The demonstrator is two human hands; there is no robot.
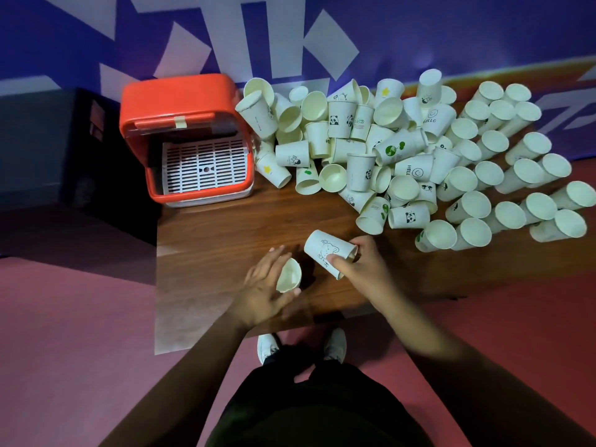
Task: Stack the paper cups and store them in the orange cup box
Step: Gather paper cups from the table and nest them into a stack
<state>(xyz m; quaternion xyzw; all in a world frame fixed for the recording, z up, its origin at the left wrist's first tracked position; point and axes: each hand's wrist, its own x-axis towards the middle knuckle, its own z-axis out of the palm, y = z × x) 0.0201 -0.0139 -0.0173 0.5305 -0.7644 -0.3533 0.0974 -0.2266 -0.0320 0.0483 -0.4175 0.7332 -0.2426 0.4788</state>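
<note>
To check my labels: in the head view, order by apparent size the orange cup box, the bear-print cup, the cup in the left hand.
1. orange cup box
2. bear-print cup
3. other cup, partly behind left hand, so unsure

HELLO | on smiley cup (436,117) | HELL, rest hidden | on second smiley cup (413,168)

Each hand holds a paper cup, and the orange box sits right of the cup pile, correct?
Wrong side: the head view shows the orange box left of the cup pile. The left hand and right hand do each hold one.
</note>
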